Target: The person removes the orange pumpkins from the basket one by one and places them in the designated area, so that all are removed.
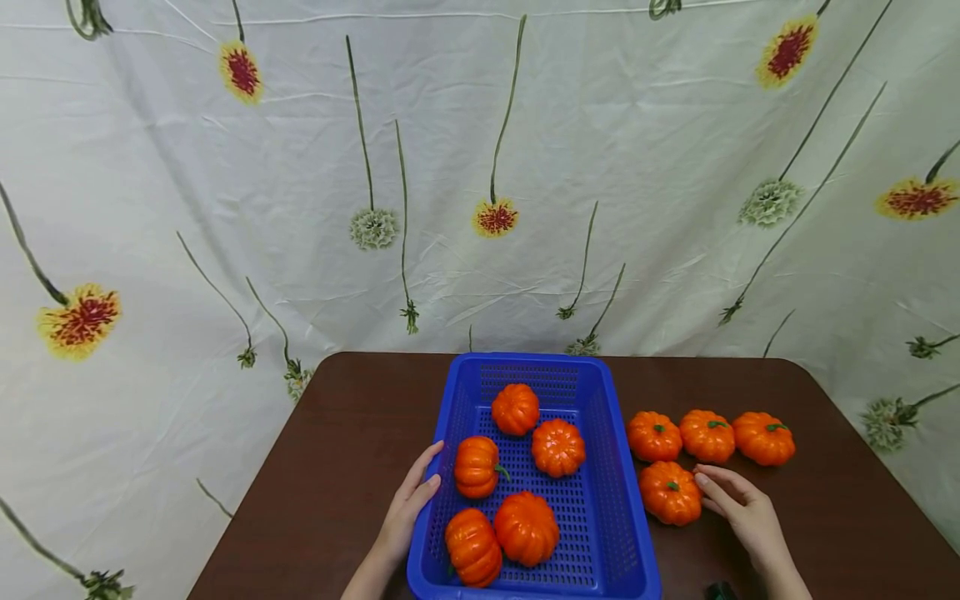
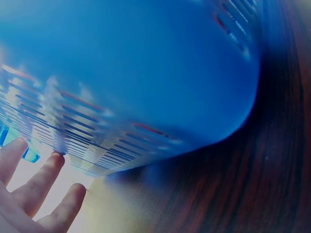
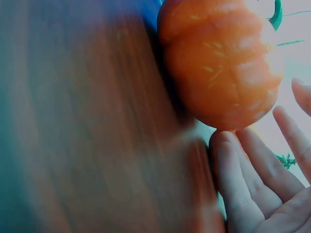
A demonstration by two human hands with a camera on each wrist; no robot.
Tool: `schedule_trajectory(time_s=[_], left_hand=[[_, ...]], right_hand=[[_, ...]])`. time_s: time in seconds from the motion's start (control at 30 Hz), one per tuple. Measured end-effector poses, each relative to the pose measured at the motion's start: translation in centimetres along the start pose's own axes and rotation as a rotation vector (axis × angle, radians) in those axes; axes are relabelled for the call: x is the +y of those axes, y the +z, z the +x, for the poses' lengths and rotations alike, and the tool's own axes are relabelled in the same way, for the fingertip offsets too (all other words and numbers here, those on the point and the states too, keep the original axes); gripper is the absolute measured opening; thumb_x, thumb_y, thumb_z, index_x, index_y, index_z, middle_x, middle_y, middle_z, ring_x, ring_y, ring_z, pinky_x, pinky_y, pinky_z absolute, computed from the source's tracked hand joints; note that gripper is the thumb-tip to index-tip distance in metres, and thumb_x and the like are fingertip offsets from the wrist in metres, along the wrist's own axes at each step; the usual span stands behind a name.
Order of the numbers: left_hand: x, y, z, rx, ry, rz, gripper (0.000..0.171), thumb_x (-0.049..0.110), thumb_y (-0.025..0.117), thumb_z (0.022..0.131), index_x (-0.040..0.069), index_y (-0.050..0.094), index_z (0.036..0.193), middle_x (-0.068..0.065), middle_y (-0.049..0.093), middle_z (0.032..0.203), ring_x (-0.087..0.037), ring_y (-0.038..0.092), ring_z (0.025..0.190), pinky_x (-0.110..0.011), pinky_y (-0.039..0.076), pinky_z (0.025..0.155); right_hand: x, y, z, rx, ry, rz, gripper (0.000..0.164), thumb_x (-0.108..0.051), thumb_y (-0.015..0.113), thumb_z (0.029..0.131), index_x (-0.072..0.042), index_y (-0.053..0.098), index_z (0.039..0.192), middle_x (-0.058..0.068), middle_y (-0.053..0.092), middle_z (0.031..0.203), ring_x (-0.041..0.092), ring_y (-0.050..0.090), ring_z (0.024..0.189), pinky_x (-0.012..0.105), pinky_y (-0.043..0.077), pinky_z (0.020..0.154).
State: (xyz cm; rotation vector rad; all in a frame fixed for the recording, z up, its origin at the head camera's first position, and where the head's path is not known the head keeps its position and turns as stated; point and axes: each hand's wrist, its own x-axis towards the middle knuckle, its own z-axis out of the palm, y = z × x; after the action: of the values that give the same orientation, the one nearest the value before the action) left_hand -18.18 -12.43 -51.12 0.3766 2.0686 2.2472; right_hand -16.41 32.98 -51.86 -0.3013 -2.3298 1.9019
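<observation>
A blue plastic basket (image 1: 611, 500) with slotted walls holds several small orange pumpkins, one of them (image 1: 527, 528) near its front. My left hand (image 1: 405, 508) is at the basket's left side, fingertips by the rim; in the left wrist view its fingers (image 2: 41, 182) stretch out along the slotted wall. To the right of the basket, a pumpkin (image 1: 670, 493) with a green stem sits on the table. My right hand (image 1: 742, 508) has its fingertips at that pumpkin's right side. In the right wrist view, its fingers (image 3: 233, 174) are extended just under the pumpkin (image 3: 218, 68).
Behind the pumpkin at my right hand, three more stand in a row: a left one (image 1: 653, 436), a middle one (image 1: 707, 436) and a right one (image 1: 763, 438). A dark object (image 1: 721, 591) shows at the lower edge. The brown table (image 1: 322, 467) backs onto a flower-printed cloth (image 1: 435, 275).
</observation>
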Motion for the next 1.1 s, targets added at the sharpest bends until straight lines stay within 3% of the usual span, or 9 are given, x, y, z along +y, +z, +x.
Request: schedule_trajectory(time_s=[0.47, 0.7, 0.9, 1.1], left_hand=[[-0.1, 0.0, 0.0, 0.018, 0.005, 0.02, 0.046, 0.016, 0.041, 0.099, 0.011, 0.035, 0.144, -0.014, 0.027, 0.15, -0.011, 0.042, 0.123, -0.025, 0.041, 0.093], [-0.1, 0.1, 0.0, 0.017, 0.003, 0.017, 0.046, 0.016, 0.041, 0.099, 0.01, 0.035, 0.144, -0.014, 0.026, 0.15, -0.008, 0.042, 0.122, -0.024, 0.04, 0.093], [-0.1, 0.0, 0.0, 0.009, 0.002, 0.002, 0.047, 0.016, 0.041, 0.099, 0.01, 0.034, 0.145, -0.014, 0.025, 0.15, -0.012, 0.042, 0.123, -0.026, 0.042, 0.093], [-0.1, 0.0, 0.0, 0.0, 0.001, -0.008, 0.047, 0.016, 0.04, 0.099, 0.01, 0.033, 0.145, -0.014, 0.024, 0.151, -0.023, 0.039, 0.126, -0.027, 0.042, 0.093]], right_hand=[[-3.2, -0.8, -0.3, 0.039, -0.11, 0.053, 0.041, -0.021, 0.064, 0.09, 0.006, 0.057, 0.12, -0.02, 0.065, 0.1, -0.003, 0.061, 0.088, 0.019, 0.051, 0.072], [-5.8, -0.2, -0.4, 0.006, -0.155, -0.11, 0.045, -0.028, 0.062, 0.091, 0.002, 0.055, 0.124, -0.02, 0.062, 0.106, -0.006, 0.057, 0.092, 0.016, 0.048, 0.075], [-8.3, 0.6, -0.2, -0.05, -0.204, -0.145, 0.045, -0.03, 0.06, 0.092, -0.003, 0.054, 0.128, -0.013, 0.062, 0.114, -0.005, 0.057, 0.097, 0.013, 0.045, 0.078], [-10.5, 1.8, 0.3, -0.101, -0.344, -0.141, 0.039, -0.021, 0.059, 0.094, -0.004, 0.054, 0.129, -0.013, 0.06, 0.119, -0.004, 0.054, 0.103, 0.013, 0.044, 0.08]])
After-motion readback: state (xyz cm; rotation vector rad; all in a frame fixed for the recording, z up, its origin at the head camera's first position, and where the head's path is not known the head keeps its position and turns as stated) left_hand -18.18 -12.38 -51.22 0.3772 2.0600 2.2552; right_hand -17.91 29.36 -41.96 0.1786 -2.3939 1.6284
